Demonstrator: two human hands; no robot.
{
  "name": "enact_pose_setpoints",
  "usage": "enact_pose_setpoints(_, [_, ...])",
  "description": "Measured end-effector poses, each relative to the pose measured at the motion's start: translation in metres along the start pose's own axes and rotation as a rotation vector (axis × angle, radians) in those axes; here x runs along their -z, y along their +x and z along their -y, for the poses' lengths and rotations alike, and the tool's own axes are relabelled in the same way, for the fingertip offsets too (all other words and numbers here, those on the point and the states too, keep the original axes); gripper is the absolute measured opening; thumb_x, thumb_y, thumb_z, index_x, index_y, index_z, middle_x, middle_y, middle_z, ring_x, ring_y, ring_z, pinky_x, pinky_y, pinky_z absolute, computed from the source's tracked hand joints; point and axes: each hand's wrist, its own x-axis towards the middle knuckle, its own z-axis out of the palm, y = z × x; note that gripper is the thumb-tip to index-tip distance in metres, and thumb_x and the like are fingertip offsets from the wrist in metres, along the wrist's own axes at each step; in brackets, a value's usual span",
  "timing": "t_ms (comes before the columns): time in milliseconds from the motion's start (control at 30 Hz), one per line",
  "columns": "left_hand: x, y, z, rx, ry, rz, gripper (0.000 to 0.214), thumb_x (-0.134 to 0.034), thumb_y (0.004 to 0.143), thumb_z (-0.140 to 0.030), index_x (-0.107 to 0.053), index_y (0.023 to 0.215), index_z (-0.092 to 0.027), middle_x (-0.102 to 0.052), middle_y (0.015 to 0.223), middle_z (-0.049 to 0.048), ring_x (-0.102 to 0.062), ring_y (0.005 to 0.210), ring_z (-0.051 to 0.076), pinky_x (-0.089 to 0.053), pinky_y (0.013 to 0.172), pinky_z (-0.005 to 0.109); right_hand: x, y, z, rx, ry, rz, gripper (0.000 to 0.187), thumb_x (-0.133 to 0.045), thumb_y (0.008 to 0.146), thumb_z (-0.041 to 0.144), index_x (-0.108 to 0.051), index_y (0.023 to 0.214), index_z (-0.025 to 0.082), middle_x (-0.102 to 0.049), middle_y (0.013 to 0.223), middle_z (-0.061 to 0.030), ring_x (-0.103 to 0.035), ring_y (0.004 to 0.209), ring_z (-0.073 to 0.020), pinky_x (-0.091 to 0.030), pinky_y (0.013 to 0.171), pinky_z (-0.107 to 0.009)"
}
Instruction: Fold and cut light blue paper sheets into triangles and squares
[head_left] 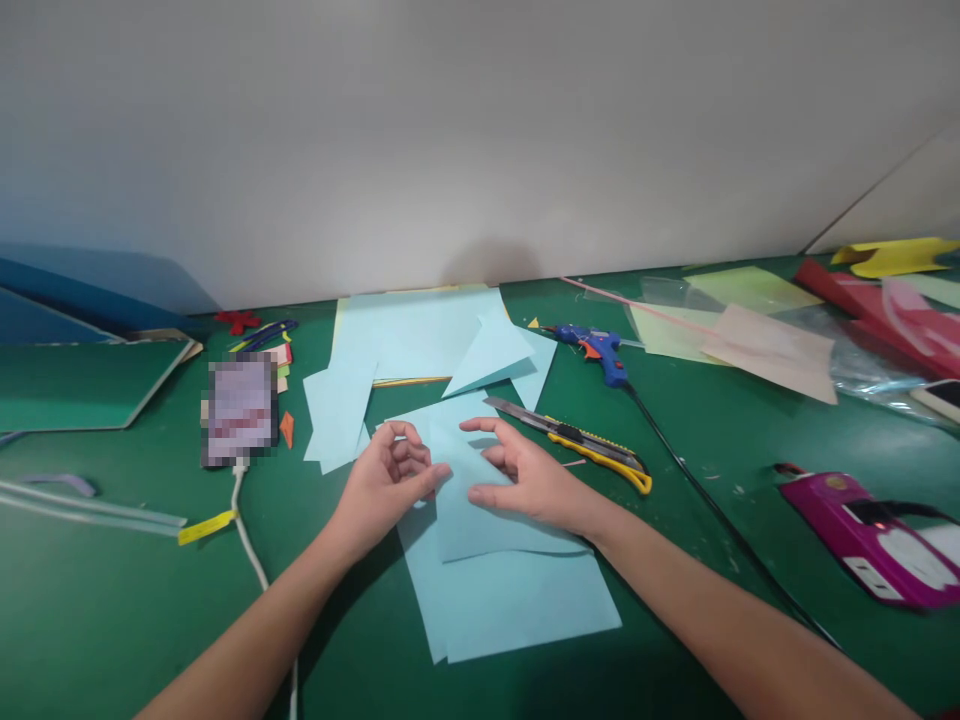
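Observation:
A folded light blue sheet of paper (480, 532) lies over other light blue sheets (532, 610) in front of me. At its left edge is my left hand (391, 470), fingers curled and thumb tip against the paper, seemingly pinching it. My right hand (525, 475) is over the folded sheet, thumb and index finger spread apart and the other fingers loosely bent. Just beyond that hand, a yellow utility knife (592, 448) lies with its blade out, pointing at the paper.
Behind are more blue sheets (409, 335) and a blue glue gun (600, 348) with a black cord. A phone (240, 410) on a white cable lies left. At right are a magenta power strip (862, 530) and coloured sheets (772, 345). A wall (450, 150) bounds the green table (705, 420).

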Motion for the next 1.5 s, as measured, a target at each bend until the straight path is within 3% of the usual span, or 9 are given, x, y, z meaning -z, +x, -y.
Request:
enact_pose_setpoints(367, [0.0013, 0.0003, 0.0017, 0.008, 0.029, -0.001, 0.036, -0.078, 0.058, -0.031, -0.048, 0.072, -0.018, -0.051, 0.062, -0.0081, -0.053, 0.048, 0.006, -0.046, 0.048, 0.020, -0.0044, -0.0004, 0.0014, -0.012, -0.049, -0.031, 0.057, -0.063, 0.071, 0.017, -0.038, 0.122, 0.023, -0.048, 0.067, 0.0082, -0.048, 0.056, -0.0101, -0.039, 0.055, -0.024])
enact_pose_setpoints(800, [0.0043, 0.0015, 0.0013, -0.041, 0.004, -0.092, 0.029, -0.076, 0.061, -0.031, -0.051, 0.071, -0.018, -0.058, 0.068, -0.0046, -0.057, 0.056, 0.007, -0.048, 0.055, 0.020, -0.0036, -0.0014, 0.0040, -0.026, -0.092, -0.008, 0.058, -0.064, 0.072, 0.018, -0.038, 0.123, 0.022, -0.046, 0.064, 0.0091, -0.045, 0.057, -0.0097, -0.036, 0.057, -0.023])
enact_pose_setpoints(1233, [0.0060, 0.0015, 0.0042, -0.077, 0.027, -0.088, 0.024, -0.075, 0.061, -0.030, -0.056, 0.069, -0.017, -0.057, 0.064, -0.0047, -0.055, 0.056, 0.007, -0.047, 0.054, 0.020, -0.0034, -0.0015, 0.0018, -0.025, -0.120, -0.026, 0.059, -0.064, 0.072, 0.019, -0.038, 0.125, 0.024, -0.039, 0.061, 0.0106, -0.040, 0.054, -0.0091, -0.033, 0.055, -0.023])
enact_pose_setpoints(1400, [0.0049, 0.0014, 0.0038, -0.070, 0.022, -0.056, 0.030, -0.076, 0.063, -0.031, -0.053, 0.076, -0.018, -0.058, 0.062, -0.0058, -0.056, 0.052, 0.007, -0.046, 0.052, 0.020, -0.0024, -0.0008, 0.0021, -0.035, 0.003, 0.000, 0.062, -0.069, 0.070, 0.023, -0.037, 0.123, 0.023, -0.048, 0.065, 0.0091, -0.047, 0.056, -0.0096, -0.038, 0.056, -0.023])
enact_pose_setpoints(1500, [0.0030, 0.0001, 0.0025, -0.018, -0.019, 0.040, 0.037, -0.077, 0.062, -0.032, -0.047, 0.078, -0.019, -0.059, 0.062, -0.0067, -0.056, 0.048, 0.007, -0.046, 0.049, 0.021, -0.0007, -0.0002, 0.0030, -0.064, 0.184, -0.011, 0.069, -0.074, 0.068, 0.027, -0.034, 0.124, 0.023, -0.059, 0.076, 0.0046, -0.057, 0.065, -0.0128, -0.045, 0.064, -0.028])
